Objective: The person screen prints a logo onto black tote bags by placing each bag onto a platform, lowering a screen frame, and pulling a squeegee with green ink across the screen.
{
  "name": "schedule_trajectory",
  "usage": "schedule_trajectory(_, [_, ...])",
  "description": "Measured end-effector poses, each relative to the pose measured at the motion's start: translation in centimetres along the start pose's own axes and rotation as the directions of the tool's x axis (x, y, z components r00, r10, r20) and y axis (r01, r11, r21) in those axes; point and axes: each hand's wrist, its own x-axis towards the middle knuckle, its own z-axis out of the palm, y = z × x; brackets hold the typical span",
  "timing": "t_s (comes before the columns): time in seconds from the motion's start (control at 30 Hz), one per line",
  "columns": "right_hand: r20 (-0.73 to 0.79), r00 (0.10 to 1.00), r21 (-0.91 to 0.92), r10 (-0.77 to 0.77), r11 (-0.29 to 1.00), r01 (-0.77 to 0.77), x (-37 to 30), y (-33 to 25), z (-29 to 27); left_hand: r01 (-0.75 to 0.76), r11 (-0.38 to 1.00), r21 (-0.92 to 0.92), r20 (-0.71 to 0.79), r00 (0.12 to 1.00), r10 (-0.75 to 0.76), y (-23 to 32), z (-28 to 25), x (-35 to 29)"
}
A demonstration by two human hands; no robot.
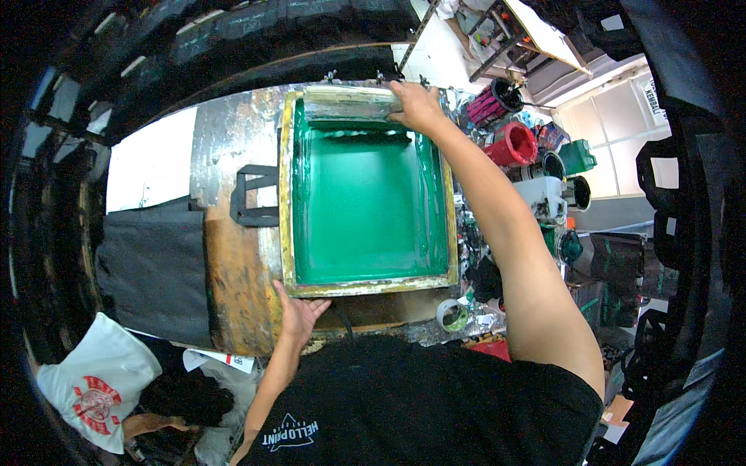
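In front of me lies a screen-printing frame (pixel 454 256) with worn yellowish edges, its mesh covered in green ink (pixel 353 210). A squeegee (pixel 342 105) with a pale wooden handle rests across the frame's far end, a dark wet line of ink along its blade. My right hand (pixel 418 107) is closed round the squeegee's right end, the arm stretched over the frame's right side. Against the frame's near left edge, my left hand (pixel 299 314) has its fingers spread. A black fabric strap handle (pixel 242 196) sticks out from under the frame's left side.
A black fabric bag (pixel 155 268) lies left on the stained table (pixel 241 272). On the right crowd a red ink pot (pixel 513 145), a pink-streaked dark can (pixel 489 107), a green jug (pixel 576 157) and a tape roll (pixel 451 314). Another person (pixel 101 380) is at lower left.
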Motion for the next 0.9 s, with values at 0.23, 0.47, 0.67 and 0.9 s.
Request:
schedule_trajectory(0.23, [0.059, 0.996, 0.139, -0.072, 0.988, 0.063, -12.6, -4.7, -2.4, -0.023, 1.000, -0.015, -0.038, 0.999, 0.022, -0.3, 0.3, -0.5])
schedule_trajectory(0.47, [0.264, 0.964, 0.100, -0.030, 0.995, 0.004, -27.9, -11.4, -5.8, -0.111, 0.994, -0.007, 0.017, 0.994, 0.111, -0.9, 0.2, -0.7])
schedule_trajectory(0.67, [-0.025, 0.998, -0.026, -0.053, 0.998, 0.052, -31.4, -11.6, -2.1, -0.143, 0.990, 0.014, 0.014, 0.990, 0.143, -0.3, 1.4, -1.5])
schedule_trajectory(0.9, [-0.071, 0.997, -0.025, -0.042, 0.999, 0.041, -24.0, -7.4, -1.3, -0.104, 0.995, -0.007, -0.048, 0.993, 0.104, -0.2, 1.3, -1.2])
